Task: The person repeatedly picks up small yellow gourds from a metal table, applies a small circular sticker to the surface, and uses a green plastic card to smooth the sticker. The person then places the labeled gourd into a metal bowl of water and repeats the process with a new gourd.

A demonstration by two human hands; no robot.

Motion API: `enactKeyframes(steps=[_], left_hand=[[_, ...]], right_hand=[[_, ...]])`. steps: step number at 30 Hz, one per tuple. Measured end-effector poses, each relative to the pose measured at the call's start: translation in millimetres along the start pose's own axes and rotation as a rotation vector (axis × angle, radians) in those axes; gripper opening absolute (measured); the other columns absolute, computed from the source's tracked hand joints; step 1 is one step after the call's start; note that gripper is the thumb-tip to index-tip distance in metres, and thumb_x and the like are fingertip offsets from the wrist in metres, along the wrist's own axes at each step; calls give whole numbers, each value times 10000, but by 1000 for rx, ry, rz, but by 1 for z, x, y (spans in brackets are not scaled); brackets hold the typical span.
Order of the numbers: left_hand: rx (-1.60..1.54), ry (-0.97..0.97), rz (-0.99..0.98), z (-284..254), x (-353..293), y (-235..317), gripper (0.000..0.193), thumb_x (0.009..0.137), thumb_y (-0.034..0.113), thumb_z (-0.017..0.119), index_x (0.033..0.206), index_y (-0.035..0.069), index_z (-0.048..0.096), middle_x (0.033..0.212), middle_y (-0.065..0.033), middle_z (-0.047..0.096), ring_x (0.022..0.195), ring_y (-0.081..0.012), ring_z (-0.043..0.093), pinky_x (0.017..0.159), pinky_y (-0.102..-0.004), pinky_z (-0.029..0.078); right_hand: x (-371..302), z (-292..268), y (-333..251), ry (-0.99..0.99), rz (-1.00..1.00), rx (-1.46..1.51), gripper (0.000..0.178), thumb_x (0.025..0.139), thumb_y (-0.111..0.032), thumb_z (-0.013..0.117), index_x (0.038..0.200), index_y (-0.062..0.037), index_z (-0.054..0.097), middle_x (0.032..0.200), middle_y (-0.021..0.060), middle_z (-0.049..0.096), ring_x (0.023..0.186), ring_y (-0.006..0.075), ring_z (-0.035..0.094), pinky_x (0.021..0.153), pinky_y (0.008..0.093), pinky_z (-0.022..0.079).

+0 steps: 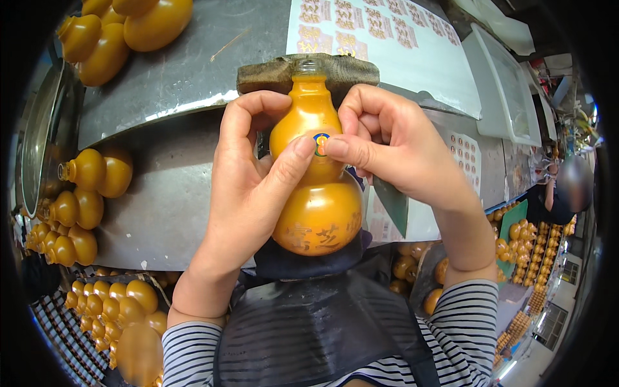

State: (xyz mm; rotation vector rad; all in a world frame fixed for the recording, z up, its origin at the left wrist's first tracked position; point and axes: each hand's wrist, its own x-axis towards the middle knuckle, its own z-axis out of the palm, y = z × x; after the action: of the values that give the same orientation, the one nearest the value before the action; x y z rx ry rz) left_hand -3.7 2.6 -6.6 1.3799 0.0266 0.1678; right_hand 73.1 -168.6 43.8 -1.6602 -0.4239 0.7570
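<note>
A yellow-orange gourd-shaped glass bottle (318,216) lies in front of me, its clear threaded neck resting in a notched wooden block (264,76) and its base against my dark apron. My left hand (248,155) is closed around the bottle's left side, thumb pressing beside a small round blue-and-yellow sticker (321,144) on the upper bulb. From the other side, my right hand (393,138) sets its thumb tip at the sticker's right edge, fingers curled. Out from under that hand sticks a flat, dark green, pointed blade (392,203), apparently held in the palm; its grip is hidden.
More gourd bottles stand at the upper left (158,26), along the left edge and lower left. Label sheets (425,71) lie beyond the block, and a smaller sticker sheet (465,155) is at right. A white plastic tray (503,90) stands far right; another person (567,187) works beyond.
</note>
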Motion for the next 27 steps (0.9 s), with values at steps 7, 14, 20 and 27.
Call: enactKeyframes(steps=[7,14,20,27], left_hand=[[-87,31,-82,1,0,3,397,922,182,641,1205,-17,446,1152,-110,490,1117,-173,463,991,-304,380],[38,18,-28,3,2,2,395,925,185,636,1198,-17,434,1140,-105,475,1103,-169,459,970,-294,390],[-70,5,-75,2,1,7,464,882,184,694,1200,-18,424,1159,-108,454,1096,-172,465,951,-301,416],[97,32,19,5,3,-3,589,778,215,796,1172,-24,430,1135,-116,439,1086,-202,477,952,-307,413]], right_hand=[[4,-4,-12,-56,100,104,263,889,-216,712,800,-71,510,646,-31,570,570,18,516,522,169,420],[5,-4,-3,-35,33,40,266,896,-235,702,793,-78,513,650,-29,572,581,25,525,534,165,424],[0,-41,-13,179,-38,113,280,966,-331,571,903,-59,590,664,2,599,565,63,567,538,187,459],[-7,-37,-25,297,-386,-378,319,867,-140,690,1154,-23,613,964,32,653,871,74,624,779,205,509]])
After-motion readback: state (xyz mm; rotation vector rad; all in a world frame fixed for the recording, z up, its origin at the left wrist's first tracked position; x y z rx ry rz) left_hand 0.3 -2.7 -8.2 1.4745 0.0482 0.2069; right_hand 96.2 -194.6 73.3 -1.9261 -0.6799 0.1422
